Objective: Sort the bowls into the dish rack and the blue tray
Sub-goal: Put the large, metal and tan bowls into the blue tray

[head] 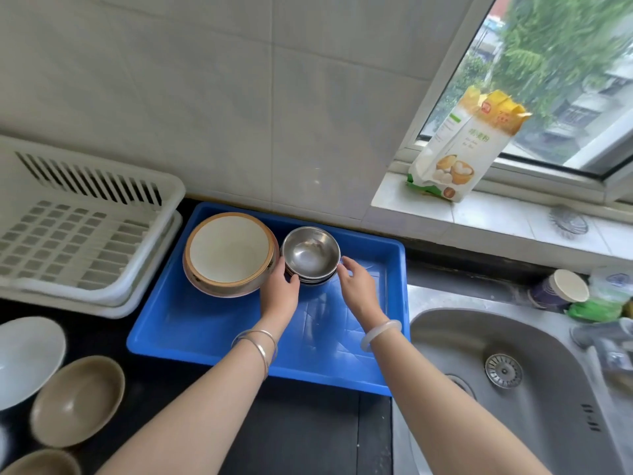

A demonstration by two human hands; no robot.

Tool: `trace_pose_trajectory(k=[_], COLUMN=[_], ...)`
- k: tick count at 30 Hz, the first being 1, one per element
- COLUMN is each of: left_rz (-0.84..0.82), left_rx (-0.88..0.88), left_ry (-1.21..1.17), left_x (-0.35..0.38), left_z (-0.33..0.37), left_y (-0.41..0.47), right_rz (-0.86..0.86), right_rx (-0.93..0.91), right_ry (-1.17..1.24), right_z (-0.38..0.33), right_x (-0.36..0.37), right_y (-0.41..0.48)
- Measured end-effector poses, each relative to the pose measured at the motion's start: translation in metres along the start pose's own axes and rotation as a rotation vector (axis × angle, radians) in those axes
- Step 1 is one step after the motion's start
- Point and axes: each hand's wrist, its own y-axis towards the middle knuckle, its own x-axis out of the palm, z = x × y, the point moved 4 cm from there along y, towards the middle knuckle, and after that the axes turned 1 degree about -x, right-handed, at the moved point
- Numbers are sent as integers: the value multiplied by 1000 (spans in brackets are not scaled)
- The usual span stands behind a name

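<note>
A blue tray point(219, 334) lies on the dark counter. In its far part sit a stack of wide ceramic bowls point(228, 252) with a brown rim and a stack of small steel bowls point(310, 252). My left hand point(279, 291) grips the left side of the steel stack, thumb curled at its base. My right hand point(356, 286) touches the stack's right rim with its fingertips. The white dish rack point(82, 231) stands left of the tray. At the lower left are a white bowl point(24, 358) and two brown bowls point(77, 401).
A steel sink point(513, 389) with a drain strainer lies right of the tray. A paper cup point(561, 289) and green items sit behind the sink. A flour bag point(466, 145) leans on the tiled window sill. The tiled wall rises directly behind the tray.
</note>
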Motion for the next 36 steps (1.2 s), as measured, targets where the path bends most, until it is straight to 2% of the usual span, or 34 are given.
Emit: trace_pose_trajectory(k=[4,8,13,18,24,28,31,34,36], left_rz=[-42,13,170,360,583,747,812,820,805], left_rx=[-6,49,64,27,-99,-246,-337,-403,-443], left_ry=[0,54,123,214,256,285,138,-105,-174], left_x=[-17,-46,-94,-143,-194,-218,-226,-231,-231], left_z=[-12,-25,-56,-103,-162,-202,-228,-245,-250], left_y=[-20,-56,-111,-166,-215,-244,-257,-259,-259], right_rz=[-28,-107,-225,-417,-631,-699,-697,-698,-691], right_rx=[5,-5,-56,-128,-168,-104,-32,-14,1], right_ry=[59,87,54,-43,-134,-164,-159,-147,-125], right_z=[1,-4,-14,-18,-34,-51,-66,-75,-77], right_x=[-2,9,43,99,180,229,256,274,281], right_y=[-27,-63,-115,-160,-192,-202,-203,-202,-201])
